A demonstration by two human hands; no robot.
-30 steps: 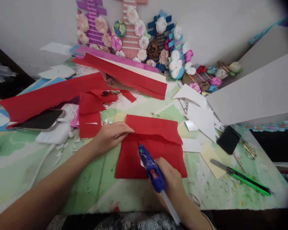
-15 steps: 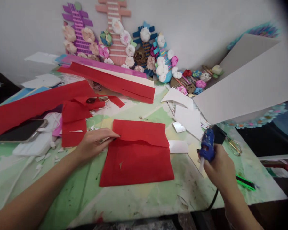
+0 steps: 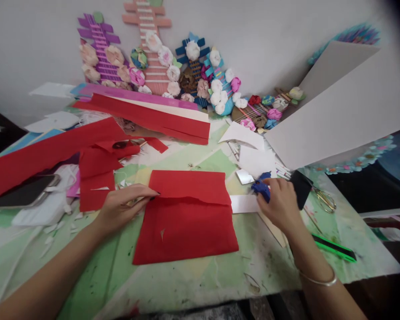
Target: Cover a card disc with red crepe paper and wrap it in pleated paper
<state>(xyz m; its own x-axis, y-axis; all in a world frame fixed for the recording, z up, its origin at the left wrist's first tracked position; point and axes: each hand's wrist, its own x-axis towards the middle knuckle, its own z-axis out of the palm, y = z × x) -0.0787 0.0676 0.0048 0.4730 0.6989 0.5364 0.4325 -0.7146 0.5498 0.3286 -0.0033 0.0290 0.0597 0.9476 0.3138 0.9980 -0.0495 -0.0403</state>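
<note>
A red crepe-paper-covered rectangle (image 3: 186,231) lies flat in front of me, with a torn paper edge running across it and a small hole at its lower left. My left hand (image 3: 126,202) pinches the left end of that edge between thumb and fingers. Over at the right, my right hand (image 3: 282,204) grips a blue glue gun (image 3: 262,186), partly covered by the fingers. A white strip (image 3: 244,204) sticks out from the rectangle's right side, just left of the right hand.
Red crepe strips (image 3: 153,120) and a phone (image 3: 26,191) are at left. Small guitars with paper flowers (image 3: 150,66) lean on the wall. Scissors (image 3: 325,200), a green-edged cutter (image 3: 335,248) and a large white board (image 3: 340,106) are at right.
My right hand has moved left and inward with the glue gun, towards the white strip. My left hand keeps its pinch on the red paper. The view has shifted slightly.
</note>
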